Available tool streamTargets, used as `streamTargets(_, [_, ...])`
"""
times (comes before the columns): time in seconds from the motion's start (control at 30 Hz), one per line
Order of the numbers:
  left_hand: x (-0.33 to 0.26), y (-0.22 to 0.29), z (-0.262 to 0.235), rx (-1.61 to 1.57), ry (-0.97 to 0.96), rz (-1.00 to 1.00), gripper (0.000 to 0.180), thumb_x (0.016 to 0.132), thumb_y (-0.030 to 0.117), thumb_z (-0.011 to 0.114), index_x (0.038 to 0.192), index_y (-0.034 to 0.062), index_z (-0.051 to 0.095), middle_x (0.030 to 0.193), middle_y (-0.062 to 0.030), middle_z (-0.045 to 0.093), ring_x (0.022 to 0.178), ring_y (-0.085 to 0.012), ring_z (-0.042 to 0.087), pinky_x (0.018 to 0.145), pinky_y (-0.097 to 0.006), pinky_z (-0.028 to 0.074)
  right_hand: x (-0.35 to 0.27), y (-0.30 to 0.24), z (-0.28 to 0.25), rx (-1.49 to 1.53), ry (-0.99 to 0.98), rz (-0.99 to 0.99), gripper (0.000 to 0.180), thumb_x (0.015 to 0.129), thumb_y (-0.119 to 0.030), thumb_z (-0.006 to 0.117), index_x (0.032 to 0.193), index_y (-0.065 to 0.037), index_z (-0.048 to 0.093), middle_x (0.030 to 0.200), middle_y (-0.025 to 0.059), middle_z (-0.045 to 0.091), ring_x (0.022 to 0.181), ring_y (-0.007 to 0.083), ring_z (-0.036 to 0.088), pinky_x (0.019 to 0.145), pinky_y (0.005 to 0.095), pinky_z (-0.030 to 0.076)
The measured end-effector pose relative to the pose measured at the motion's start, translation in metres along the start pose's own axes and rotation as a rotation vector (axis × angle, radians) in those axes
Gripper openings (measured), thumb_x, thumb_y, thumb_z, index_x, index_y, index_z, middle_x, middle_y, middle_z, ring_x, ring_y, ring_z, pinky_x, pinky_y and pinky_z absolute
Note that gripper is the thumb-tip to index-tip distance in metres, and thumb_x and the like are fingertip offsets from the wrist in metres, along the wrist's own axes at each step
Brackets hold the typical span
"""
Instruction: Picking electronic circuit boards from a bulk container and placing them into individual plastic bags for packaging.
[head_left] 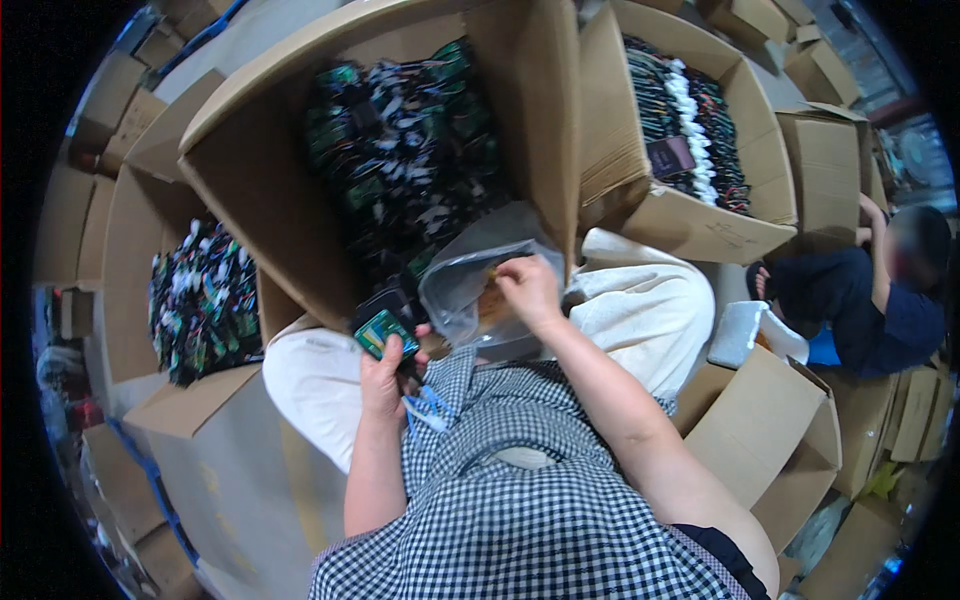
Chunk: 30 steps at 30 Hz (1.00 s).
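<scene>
My left hand (pixel 383 378) is closed around a small green circuit board (pixel 384 334) with a dark frame. Blue and white wires (pixel 428 408) hang below that hand, against the checked apron. My right hand (pixel 530 288) has its fingers drawn together at a clear plastic bag (pixel 450 300) in my lap. Small orange-brown pieces (pixel 491 303) show inside the bag, just under the fingertips; what the fingers pinch, if anything, is too small to tell. Right ahead, a large cardboard box (pixel 245 165) holds a heap of green boards with wires (pixel 415 150).
An open box (pixel 690 228) at the far right holds rows of wired boards with white connectors (pixel 690 125). At the left, another box (pixel 135 270) contains more wired pieces (pixel 205 300). A person in dark clothes (pixel 850 300) sits at the right, near open cartons (pixel 765 420).
</scene>
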<state>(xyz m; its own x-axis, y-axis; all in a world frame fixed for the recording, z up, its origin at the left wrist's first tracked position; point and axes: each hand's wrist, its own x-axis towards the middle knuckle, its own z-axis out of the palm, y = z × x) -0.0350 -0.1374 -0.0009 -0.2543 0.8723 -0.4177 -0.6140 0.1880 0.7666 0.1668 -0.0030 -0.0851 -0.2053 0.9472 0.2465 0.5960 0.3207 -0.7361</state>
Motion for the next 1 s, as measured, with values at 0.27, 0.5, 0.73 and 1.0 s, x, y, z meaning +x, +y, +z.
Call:
streamTargets(0.27, [-0.003, -0.004, 0.021, -0.012, -0.028, -0.016, 0.035, 0.091, 0.023, 0.06, 0.117, 0.0022, 0.052, 0.106, -0.0128, 0.065, 0.064, -0.0113, 0.061, 0.052, -0.02, 0.049, -0.007, 0.0, -0.006, 0.855, -0.157, 0.505, 0.009, 0.081, -0.005, 0.067, 0.088, 0.001, 0.068, 0.079, 0.0028, 0.067, 0.07, 0.0073, 0.061, 0.066, 0.0219, 0.049])
streamTargets(0.5, [-0.007, -0.007, 0.007, -0.011, -0.021, -0.001, 0.034, 0.09, 0.027, 0.061, 0.112, 0.0025, 0.051, 0.106, -0.0162, 0.064, 0.067, -0.0136, 0.063, 0.053, -0.021, 0.051, -0.01, 0.027, 0.013, 0.626, -0.059, 0.487, 0.01, 0.079, -0.01, 0.069, 0.083, -0.001, 0.069, 0.071, 0.0004, 0.067, 0.064, 0.0063, 0.058, 0.063, 0.0218, 0.047])
streamTargets(0.73, [-0.007, -0.013, 0.007, 0.004, 0.03, -0.006, 0.03, 0.09, 0.026, 0.062, 0.109, 0.0042, 0.054, 0.101, -0.0131, 0.066, 0.065, -0.011, 0.062, 0.053, -0.019, 0.049, -0.014, 0.04, 0.019, 0.461, -0.062, 0.475, 0.012, 0.077, -0.012, 0.068, 0.084, -0.003, 0.069, 0.07, 0.0013, 0.066, 0.063, 0.0088, 0.059, 0.062, 0.0241, 0.047])
streamTargets(1.0, [-0.007, -0.013, 0.008, 0.019, 0.048, -0.023, 0.027, 0.089, 0.026, 0.063, 0.106, 0.0055, 0.059, 0.098, -0.0091, 0.068, 0.065, -0.0078, 0.06, 0.053, -0.017, 0.047, -0.017, 0.041, 0.019, 0.502, -0.068, 0.475, 0.012, 0.078, -0.012, 0.068, 0.085, -0.002, 0.069, 0.072, 0.0023, 0.067, 0.066, 0.0089, 0.06, 0.064, 0.0239, 0.047])
